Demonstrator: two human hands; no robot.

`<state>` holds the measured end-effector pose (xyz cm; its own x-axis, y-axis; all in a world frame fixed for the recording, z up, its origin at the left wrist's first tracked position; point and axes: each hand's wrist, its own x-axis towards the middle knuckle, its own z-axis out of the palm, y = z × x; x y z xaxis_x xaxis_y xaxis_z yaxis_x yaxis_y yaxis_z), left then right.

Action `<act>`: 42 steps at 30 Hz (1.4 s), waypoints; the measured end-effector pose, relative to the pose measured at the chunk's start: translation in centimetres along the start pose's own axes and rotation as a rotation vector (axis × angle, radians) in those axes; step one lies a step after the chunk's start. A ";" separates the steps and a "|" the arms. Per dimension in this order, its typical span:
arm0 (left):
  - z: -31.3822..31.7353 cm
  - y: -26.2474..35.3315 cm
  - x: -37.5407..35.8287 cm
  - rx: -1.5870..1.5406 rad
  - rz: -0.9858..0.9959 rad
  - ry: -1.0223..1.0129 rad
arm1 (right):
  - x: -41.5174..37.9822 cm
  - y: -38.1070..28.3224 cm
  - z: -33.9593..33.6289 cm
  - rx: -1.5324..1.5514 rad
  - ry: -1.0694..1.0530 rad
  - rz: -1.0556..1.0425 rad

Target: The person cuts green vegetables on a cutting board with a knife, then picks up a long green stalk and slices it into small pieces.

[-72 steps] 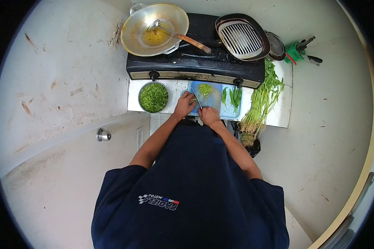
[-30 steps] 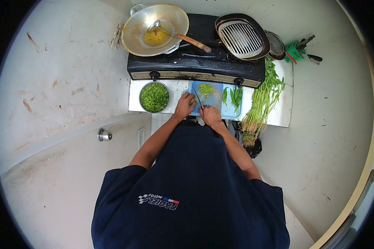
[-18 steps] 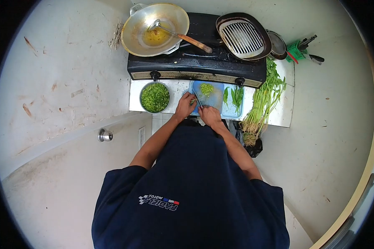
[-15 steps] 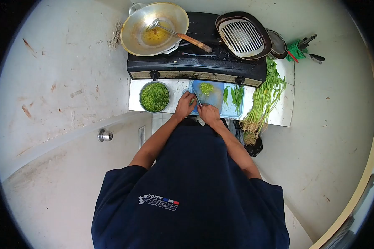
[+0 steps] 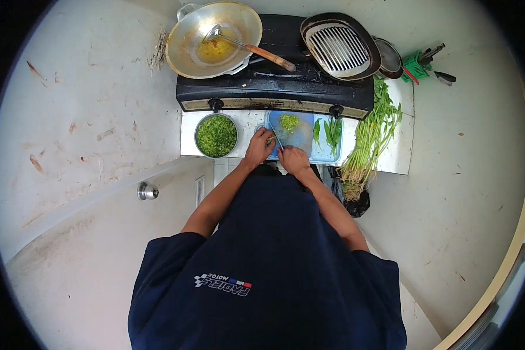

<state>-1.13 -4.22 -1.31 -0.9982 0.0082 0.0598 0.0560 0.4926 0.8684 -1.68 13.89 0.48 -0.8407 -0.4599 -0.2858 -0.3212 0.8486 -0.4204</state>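
My right hand (image 5: 294, 159) is closed round the handle of a knife (image 5: 276, 135), whose blade slants up and left over a blue cutting board (image 5: 298, 138). My left hand (image 5: 259, 148) is closed on green stalks (image 5: 270, 140) beside the blade, at the board's left edge. A small heap of chopped greens (image 5: 289, 122) lies on the upper part of the board. Loose green leaves (image 5: 333, 135) rest on the lighter right part. To the left of my left hand stands a round pot (image 5: 216, 156) full of finely chopped greens (image 5: 216, 135).
Behind the board is a black stove (image 5: 274, 90) carrying a wok (image 5: 181, 44) with a wooden-handled ladle (image 5: 268, 57) and a grill pan (image 5: 340, 49). A bunch of rooted greens (image 5: 374, 137) hangs over the counter's right edge. Knives stand in a green basket (image 5: 413, 66).
The view has shifted slightly. Both hands stay at the board in nearly the same place, with the knife and stalks still held.
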 end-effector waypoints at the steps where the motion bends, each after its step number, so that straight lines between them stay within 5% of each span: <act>1: 0.0 0.0 0.0 0.006 0.012 0.007 | 0.4 -0.1 0.0 0.003 -0.003 -0.010; 25: -0.1 0.1 -0.3 -0.043 -0.055 -0.012 | -1.8 0.8 -1.5 0.008 -0.032 -0.018; 34: -0.3 0.0 -0.5 0.110 0.119 -0.002 | -0.7 1.1 -1.0 -0.016 -0.043 -0.027; 42: 0.1 0.1 -0.2 0.071 0.070 -0.003 | -1.5 1.4 -1.6 -0.002 -0.017 0.001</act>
<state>-0.91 -4.10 -1.28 -0.9919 0.0471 0.1181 0.1244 0.5510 0.8252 -1.63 16.23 1.70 -0.8335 -0.4634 -0.3008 -0.3212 0.8495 -0.4186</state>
